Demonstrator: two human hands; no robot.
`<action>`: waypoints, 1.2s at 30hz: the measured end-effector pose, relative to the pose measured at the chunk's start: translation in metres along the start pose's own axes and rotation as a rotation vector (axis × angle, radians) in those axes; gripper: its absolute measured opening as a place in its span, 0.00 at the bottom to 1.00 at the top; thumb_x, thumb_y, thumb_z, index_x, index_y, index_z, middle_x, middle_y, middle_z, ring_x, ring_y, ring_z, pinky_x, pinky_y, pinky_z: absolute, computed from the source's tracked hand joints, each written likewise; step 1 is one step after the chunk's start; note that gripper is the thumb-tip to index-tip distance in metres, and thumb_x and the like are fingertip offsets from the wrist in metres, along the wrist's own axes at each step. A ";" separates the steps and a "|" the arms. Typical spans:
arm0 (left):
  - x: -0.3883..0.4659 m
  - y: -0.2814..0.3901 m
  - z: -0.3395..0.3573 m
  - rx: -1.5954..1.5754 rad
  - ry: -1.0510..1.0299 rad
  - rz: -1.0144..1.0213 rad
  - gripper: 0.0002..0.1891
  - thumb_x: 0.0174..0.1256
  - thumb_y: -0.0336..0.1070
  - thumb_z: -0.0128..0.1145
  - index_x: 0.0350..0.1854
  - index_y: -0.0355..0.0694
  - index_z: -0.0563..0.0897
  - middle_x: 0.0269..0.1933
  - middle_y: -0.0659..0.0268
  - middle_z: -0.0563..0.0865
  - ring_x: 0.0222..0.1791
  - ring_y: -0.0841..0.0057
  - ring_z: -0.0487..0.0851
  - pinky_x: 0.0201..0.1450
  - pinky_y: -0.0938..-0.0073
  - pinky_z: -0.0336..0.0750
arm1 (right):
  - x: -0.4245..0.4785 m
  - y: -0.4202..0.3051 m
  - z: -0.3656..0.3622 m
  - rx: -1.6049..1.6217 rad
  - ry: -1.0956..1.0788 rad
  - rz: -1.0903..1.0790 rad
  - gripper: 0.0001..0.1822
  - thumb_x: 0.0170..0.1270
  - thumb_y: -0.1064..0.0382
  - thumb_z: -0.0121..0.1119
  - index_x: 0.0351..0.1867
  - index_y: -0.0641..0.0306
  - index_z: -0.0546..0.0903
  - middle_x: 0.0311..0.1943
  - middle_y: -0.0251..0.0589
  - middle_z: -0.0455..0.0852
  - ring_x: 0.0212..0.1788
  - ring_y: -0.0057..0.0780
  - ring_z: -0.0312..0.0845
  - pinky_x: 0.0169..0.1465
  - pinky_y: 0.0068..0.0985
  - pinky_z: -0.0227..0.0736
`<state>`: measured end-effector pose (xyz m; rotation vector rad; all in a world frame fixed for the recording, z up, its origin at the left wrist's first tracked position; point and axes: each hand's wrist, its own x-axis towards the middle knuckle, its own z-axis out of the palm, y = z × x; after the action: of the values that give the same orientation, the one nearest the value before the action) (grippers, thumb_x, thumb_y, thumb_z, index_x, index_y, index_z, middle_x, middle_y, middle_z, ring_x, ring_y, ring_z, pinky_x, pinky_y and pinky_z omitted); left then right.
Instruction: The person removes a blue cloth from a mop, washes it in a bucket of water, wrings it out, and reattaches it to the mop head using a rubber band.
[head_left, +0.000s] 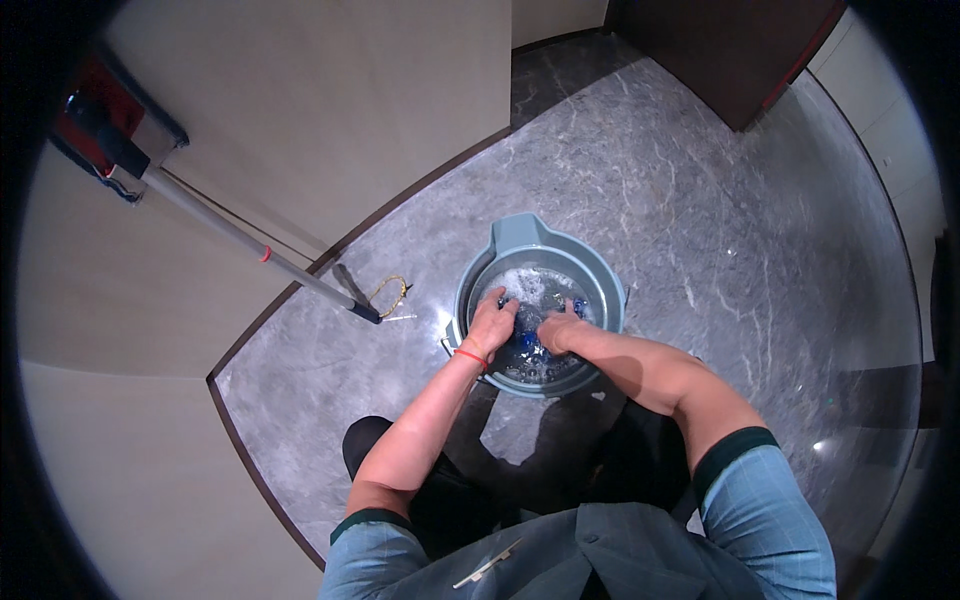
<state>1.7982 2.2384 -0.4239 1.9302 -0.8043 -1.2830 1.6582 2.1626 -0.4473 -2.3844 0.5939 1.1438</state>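
A blue-grey plastic bucket (517, 230) with a pouring lip stands on the floor in front of me. It holds dark, sudsy water (529, 281). My left hand (493, 322), with a red band at the wrist, is in the left side of the bucket, fingers spread at the water. My right hand (559, 330) dips into the water on the right, its fingers partly hidden. Something blue (529, 340) shows in the water between the hands, and another blue patch lies by the right fingers. Whether either hand grips anything under the water is unclear.
A long grey pole (217, 217) with a dark grip leans against the wall at the left, its foot on the marble-patterned floor (675, 225). Near the foot is a yellow cord loop (390, 294). A dark door panel (720, 60) stands at the upper right.
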 end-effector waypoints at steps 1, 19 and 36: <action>-0.002 0.004 0.002 -0.080 -0.034 -0.050 0.30 0.68 0.45 0.52 0.67 0.29 0.69 0.68 0.42 0.70 0.68 0.53 0.69 0.71 0.63 0.62 | 0.001 -0.002 -0.002 0.039 -0.020 0.019 0.22 0.56 0.61 0.62 0.54 0.63 0.82 0.58 0.47 0.81 0.66 0.50 0.68 0.67 0.68 0.50; -0.027 0.053 -0.003 -0.872 -0.310 -0.474 0.25 0.72 0.60 0.46 0.60 0.49 0.76 0.54 0.63 0.84 0.46 0.65 0.85 0.49 0.51 0.80 | -0.110 0.043 -0.100 1.797 0.264 -0.533 0.15 0.52 0.74 0.57 0.43 0.62 0.81 0.36 0.31 0.83 0.39 0.20 0.80 0.45 0.20 0.76; -0.053 0.053 0.048 0.327 0.325 0.930 0.09 0.57 0.37 0.65 0.32 0.37 0.83 0.38 0.52 0.79 0.39 0.54 0.78 0.42 0.60 0.75 | -0.045 0.024 -0.037 2.178 0.036 -0.044 0.14 0.69 0.52 0.55 0.41 0.60 0.81 0.37 0.42 0.84 0.39 0.33 0.82 0.40 0.35 0.81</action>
<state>1.7299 2.2399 -0.3677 1.5743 -1.5410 -0.2835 1.6424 2.1312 -0.3947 -0.4574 0.9471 -0.0321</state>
